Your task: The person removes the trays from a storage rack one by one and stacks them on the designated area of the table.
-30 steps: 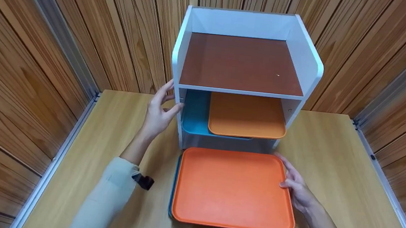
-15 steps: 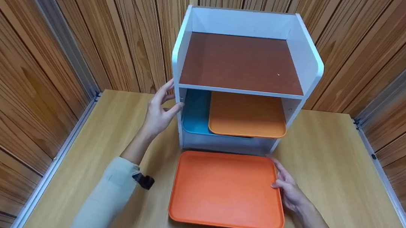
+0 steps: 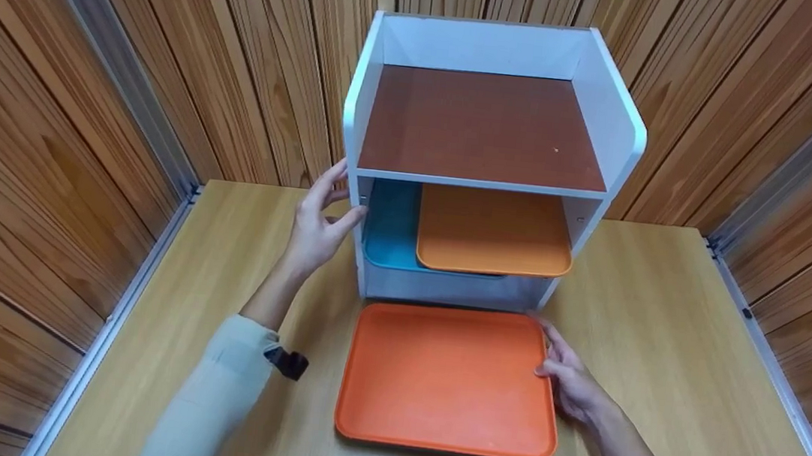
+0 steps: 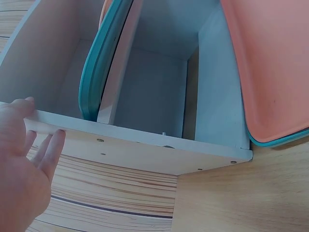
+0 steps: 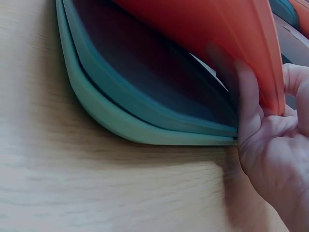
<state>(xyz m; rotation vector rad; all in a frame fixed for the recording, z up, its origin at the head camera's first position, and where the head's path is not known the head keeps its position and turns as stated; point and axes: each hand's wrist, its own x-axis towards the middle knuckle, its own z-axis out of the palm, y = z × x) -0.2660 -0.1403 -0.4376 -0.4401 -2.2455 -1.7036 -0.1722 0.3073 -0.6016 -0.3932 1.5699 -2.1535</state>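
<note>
My right hand (image 3: 575,382) holds an orange tray (image 3: 450,380) by its right edge, thumb on top and fingers underneath. In the right wrist view the tray's near side is tilted up over a stack of teal trays (image 5: 123,116) on the table. From the head view the orange tray covers that stack. My left hand (image 3: 317,222) grips the left side panel of a white shelf unit (image 3: 356,272), thumb at the front edge and fingers along the outside. On the middle shelf, a light orange tray (image 3: 496,234) overlaps a blue-teal tray (image 3: 392,226).
The unit's brown top shelf (image 3: 488,127) has raised white walls at its sides and back. Below the middle shelf is a low compartment, just behind the held tray. Wood-grain walls (image 3: 45,145) with metal strips enclose the wooden table (image 3: 671,362).
My right hand has shifted the orange tray leftward, and the teal edge that showed at its left is now covered. My left hand stays on the shelf unit's side.
</note>
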